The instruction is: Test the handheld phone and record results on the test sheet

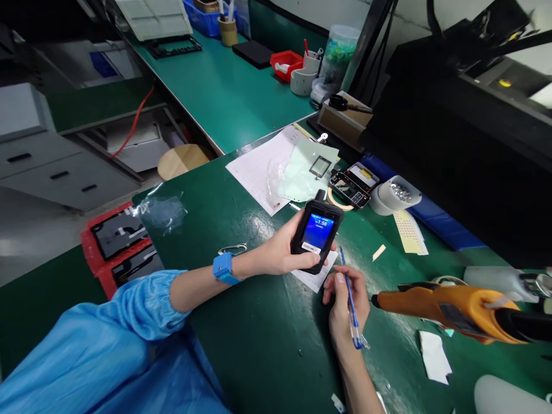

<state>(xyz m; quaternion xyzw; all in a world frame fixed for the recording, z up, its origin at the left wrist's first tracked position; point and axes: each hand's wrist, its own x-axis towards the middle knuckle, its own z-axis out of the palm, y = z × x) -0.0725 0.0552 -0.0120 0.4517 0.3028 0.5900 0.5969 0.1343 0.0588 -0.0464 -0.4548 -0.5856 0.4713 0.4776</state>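
Observation:
My left hand [287,247], with a blue band at the wrist, is wrapped round a black handheld device [318,237] with a stub antenna. Its lit blue screen reads 1:58, and a white label sits at the screen's lower edge. Lower right, my right hand [347,293] rests near the table with a blue pen [350,302] held between thumb and fingers. Under the device and beside the pen lies a small white paper slip [317,279], partly hidden. A written sheet [263,167] and a pale green sheet [302,164] lie beyond the device.
An orange and black tool [448,307] reaches in from the right. Behind are an opened device housing [351,187], a white cup of small metal parts [395,195] and a tape roll [338,200]. Clear plastic film [166,210] and a red tray [95,253] are at left.

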